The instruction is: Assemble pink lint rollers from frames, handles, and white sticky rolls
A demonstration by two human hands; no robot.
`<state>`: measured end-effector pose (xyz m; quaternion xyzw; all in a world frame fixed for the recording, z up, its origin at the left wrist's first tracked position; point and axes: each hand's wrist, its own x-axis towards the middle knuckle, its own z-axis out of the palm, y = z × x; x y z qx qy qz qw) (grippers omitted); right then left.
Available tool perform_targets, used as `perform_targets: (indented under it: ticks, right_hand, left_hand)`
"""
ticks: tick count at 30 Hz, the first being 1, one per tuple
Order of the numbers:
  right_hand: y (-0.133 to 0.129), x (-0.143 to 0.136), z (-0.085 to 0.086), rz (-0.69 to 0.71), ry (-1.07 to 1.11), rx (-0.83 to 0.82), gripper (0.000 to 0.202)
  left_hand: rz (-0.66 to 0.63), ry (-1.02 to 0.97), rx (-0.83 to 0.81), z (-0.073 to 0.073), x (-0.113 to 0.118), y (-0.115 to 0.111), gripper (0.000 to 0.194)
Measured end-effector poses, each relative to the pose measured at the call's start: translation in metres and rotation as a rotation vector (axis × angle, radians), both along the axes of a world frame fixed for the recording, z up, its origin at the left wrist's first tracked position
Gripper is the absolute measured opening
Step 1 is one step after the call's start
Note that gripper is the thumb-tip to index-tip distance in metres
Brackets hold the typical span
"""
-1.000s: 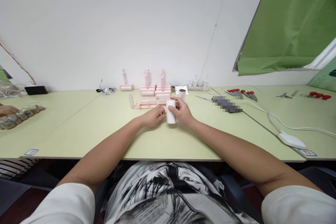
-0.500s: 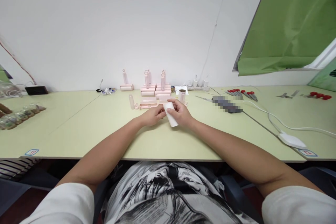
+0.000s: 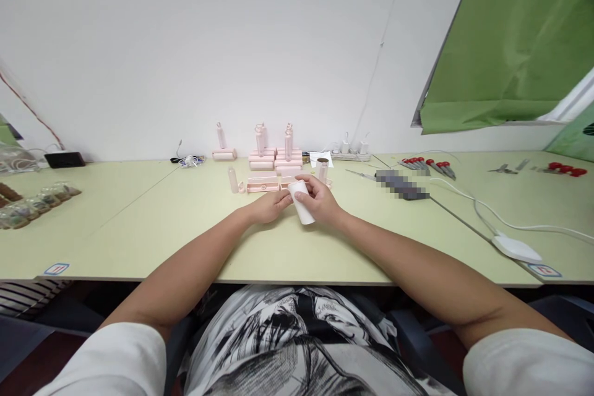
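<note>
Mid-frame, the right hand (image 3: 323,203) grips the roll (image 3: 304,211), its top tipped leftward since a second ago, perhaps for edge work; whether the left hand (image 3: 270,206) pinches it, I can't tell.

The white cylindrical paper-like roll (image 3: 304,208) looks smooth and matt, while the pale yellow-green flat desk (image 3: 139,229) has a smooth top with a faint sheen. Toward the desk's back edge, the pink oblong plastic cases (image 3: 262,160) look smooth and softly glossy; near its front right corner, the white rounded plastic device (image 3: 516,247) has a smooth, shiny shell.
</note>
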<state>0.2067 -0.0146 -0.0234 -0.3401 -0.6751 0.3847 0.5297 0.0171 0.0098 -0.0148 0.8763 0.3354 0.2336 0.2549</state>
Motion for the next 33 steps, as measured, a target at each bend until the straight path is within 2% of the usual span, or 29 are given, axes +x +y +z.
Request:
perform_targets:
  ticks: [8,12,21,26,33]
  right_hand:
    - [-0.003,-0.001,0.003,-0.012,0.005,0.0,0.052]
    - [-0.005,-0.001,0.005,-0.034,0.001,0.009,0.05]
    - [0.0,0.003,0.006,-0.149,0.056,0.042,0.034]
    - [-0.002,0.001,0.008,-0.102,0.051,0.011,0.041]
    - [-0.005,-0.001,0.009,-0.073,0.065,-0.031,0.057]
  left_hand:
    - [0.104,0.036,0.003,0.001,-0.001,0.002,0.04]
    - [0.151,0.028,-0.061,0.005,0.0,-0.002,0.037]
    - [0.203,-0.087,-0.153,0.008,0.003,-0.006,0.034]
    - [0.345,-0.173,-0.154,0.012,0.004,-0.005,0.034]
    - [0.479,-0.385,-0.2,0.013,0.002,0.004,0.031]
